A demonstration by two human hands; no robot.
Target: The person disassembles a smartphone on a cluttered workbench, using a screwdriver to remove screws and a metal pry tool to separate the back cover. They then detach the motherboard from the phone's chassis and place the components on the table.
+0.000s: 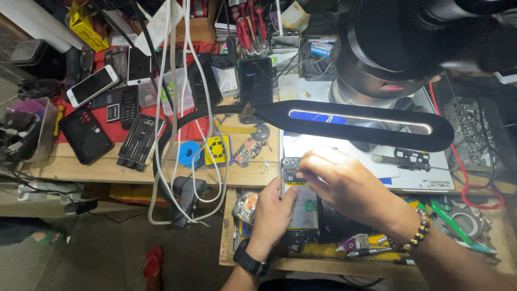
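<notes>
- Head view: my left hand (273,213) cradles an opened phone (297,207) from its left side, thumb hooked over the edge and fingers curled beneath, so the grip is closed around the body. The phone sits face down with its back off, pale battery showing, held just above the open wooden drawer (229,237) in front of the bench.
- My right hand (344,180) comes in from the right, fingers bunched together and pressed down on the top end of the phone near the camera section; whether something small is pinched between the fingertips I cannot tell, as the lamp glare washes that spot out.
- A beaded bracelet (417,233) circles my right wrist, and a black watch (252,261) my left.
- The slim black desk lamp (355,123) stretches across just above my hands, its light strip lit.
- Beyond it stands the dark microscope head (388,51).
- On the bench to the left lie a small circuit board (247,151), a blue tape roll (188,153), a black screwdriver set (139,141) and several phones on a red mat (110,132).
- White cables (161,108) hang down over the bench edge.
</notes>
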